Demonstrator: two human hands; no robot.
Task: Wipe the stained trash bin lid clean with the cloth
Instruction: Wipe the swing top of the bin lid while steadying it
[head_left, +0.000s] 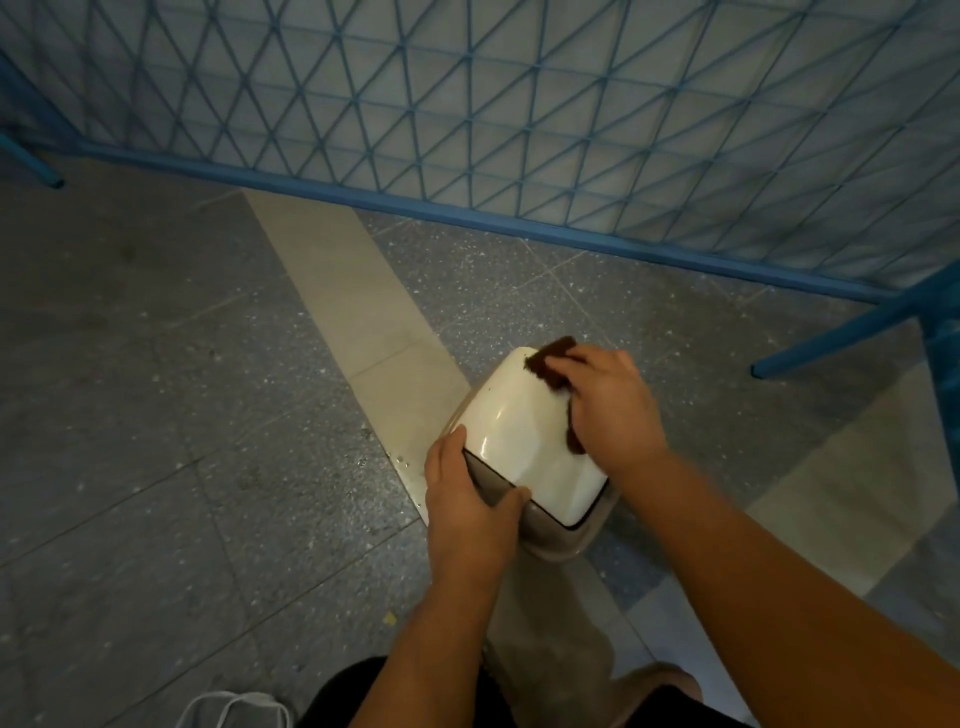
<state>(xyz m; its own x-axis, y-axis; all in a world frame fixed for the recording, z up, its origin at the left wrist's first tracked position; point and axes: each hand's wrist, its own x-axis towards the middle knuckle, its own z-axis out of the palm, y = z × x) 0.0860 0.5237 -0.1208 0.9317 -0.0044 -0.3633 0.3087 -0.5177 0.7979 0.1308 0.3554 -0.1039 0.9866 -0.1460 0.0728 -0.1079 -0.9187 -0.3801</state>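
A small trash bin stands on the floor with a cream, glossy lid (519, 431) set in a grey-brown rim (561, 540). My left hand (467, 499) grips the rim at the lid's near left corner, thumb lying across the edge. My right hand (608, 405) presses a dark brown cloth (548, 361) flat on the lid's far right side. The cloth sticks out beyond my fingers at the far corner and again under my palm. No stain shows on the uncovered part of the lid.
A blue metal mesh barrier (467, 119) runs across the back, its foot (831, 338) jutting out at the right. The floor is grey speckled tile with a pale strip (353, 291). A white bag handle (234, 709) lies at the bottom edge by my knees.
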